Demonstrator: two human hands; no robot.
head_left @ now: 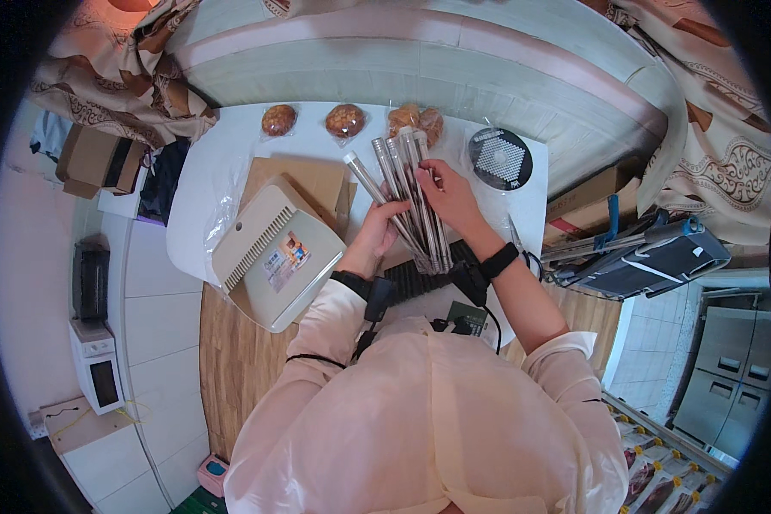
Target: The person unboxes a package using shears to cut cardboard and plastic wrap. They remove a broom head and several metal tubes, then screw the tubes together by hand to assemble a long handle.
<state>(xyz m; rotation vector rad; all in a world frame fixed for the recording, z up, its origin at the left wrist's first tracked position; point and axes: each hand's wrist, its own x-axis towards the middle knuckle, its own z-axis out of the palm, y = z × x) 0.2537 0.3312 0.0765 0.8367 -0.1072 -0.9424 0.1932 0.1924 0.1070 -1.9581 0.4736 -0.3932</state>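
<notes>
My two hands hold a bundle of slim, shiny metal tubes (435,244) over the white table (231,146). The tubes stand tilted, fanned at the top and close together at the bottom, and seem to be in clear plastic. My left hand (380,229) is closed round the lower left side of the bundle. Higher on the right side, my right hand (448,195) pinches a tube near its upper end. Left of the tubes lies a beige plastic tray-like part (319,247) with slots along one edge and a picture label. Under the bundle is a black ribbed piece (407,283).
Brown cardboard (325,182) lies behind the beige part. Wrapped bread rolls (344,121) line the far edge. A black round perforated disc (512,146) in clear film lies at the right. Beyond the table stand a dark folded frame (642,257) and a white microwave (97,364).
</notes>
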